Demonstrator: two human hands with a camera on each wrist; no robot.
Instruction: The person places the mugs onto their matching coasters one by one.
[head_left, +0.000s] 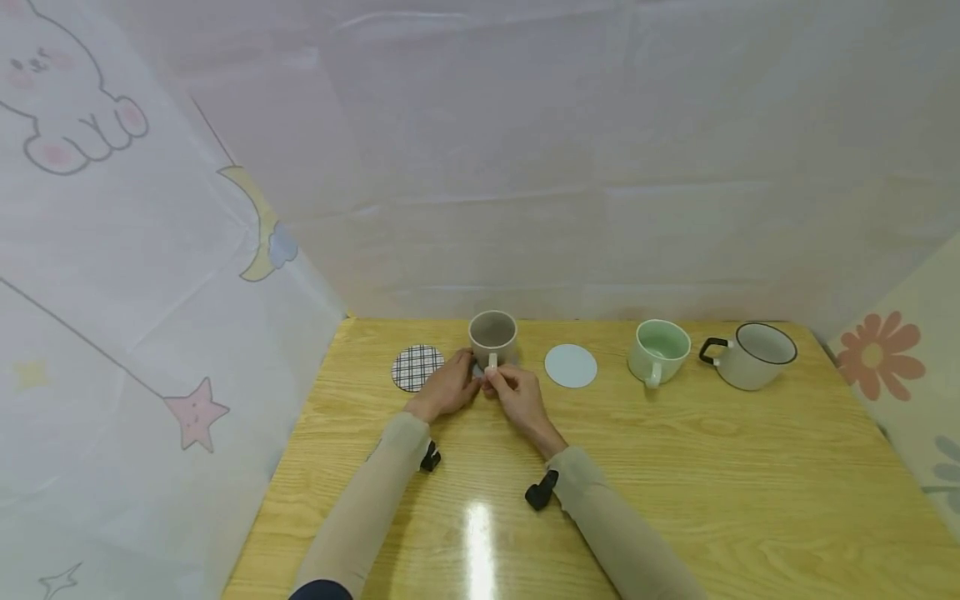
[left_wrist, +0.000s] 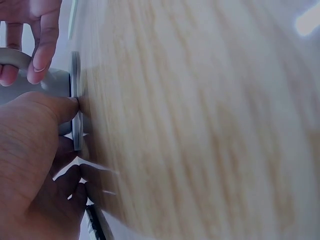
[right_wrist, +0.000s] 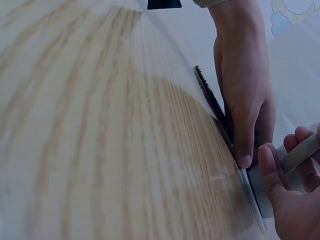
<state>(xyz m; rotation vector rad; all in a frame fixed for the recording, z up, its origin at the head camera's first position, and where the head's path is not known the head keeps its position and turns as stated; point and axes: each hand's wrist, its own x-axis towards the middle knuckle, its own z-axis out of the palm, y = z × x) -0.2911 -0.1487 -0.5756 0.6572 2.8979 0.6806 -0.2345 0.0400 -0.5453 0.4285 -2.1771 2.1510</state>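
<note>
A grey-brown mug stands at the back of the table, its handle toward me. My right hand holds that handle between thumb and fingers. Beneath the mug lies a round coaster, mostly hidden in the head view. My left hand grips the coaster's edge from the left side; in the left wrist view the thumb touches the rim and the other fingers bend round the far side. To the left is a black-and-white checked coaster, and to the right a pale blue coaster.
Farther right on the wooden table stand a light green mug and a white mug with a black rim and handle. Printed sheets hang along the back and both sides.
</note>
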